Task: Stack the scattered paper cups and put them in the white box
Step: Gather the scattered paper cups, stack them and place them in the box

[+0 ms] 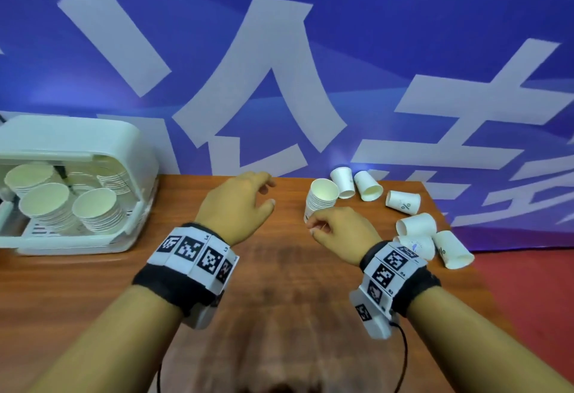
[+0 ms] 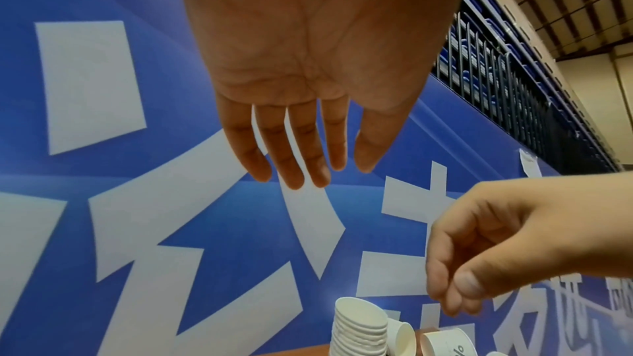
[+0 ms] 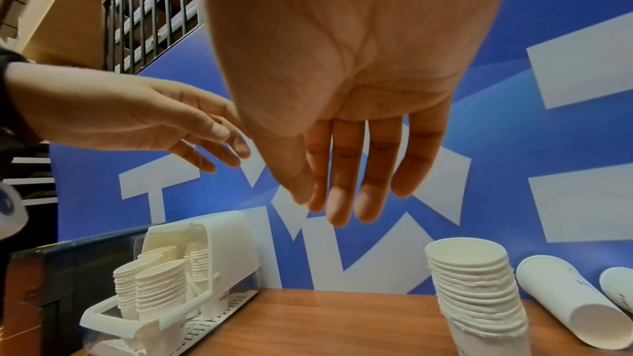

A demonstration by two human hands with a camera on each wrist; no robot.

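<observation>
A tall stack of nested white paper cups [image 1: 321,200] stands upright on the wooden table, right of centre. My right hand [image 1: 313,225] hovers just in front of and above the stack [image 3: 479,294], fingers relaxed and holding nothing. My left hand [image 1: 267,192] hangs over the table to the left of the stack, fingers loose and empty [image 2: 329,172]. Several single cups lie on their sides at the right: one [image 1: 343,181], another [image 1: 368,186], a third [image 1: 403,202]. The white box [image 1: 71,242] at the far left holds several stacks of cups [image 1: 96,209].
A blue banner [image 1: 310,51] with white characters rises directly behind the table's far edge. The table's right edge runs past the fallen cups [image 1: 452,249], with red floor [image 1: 528,299] beyond it. Bare wood [image 1: 279,284] lies between my forearms.
</observation>
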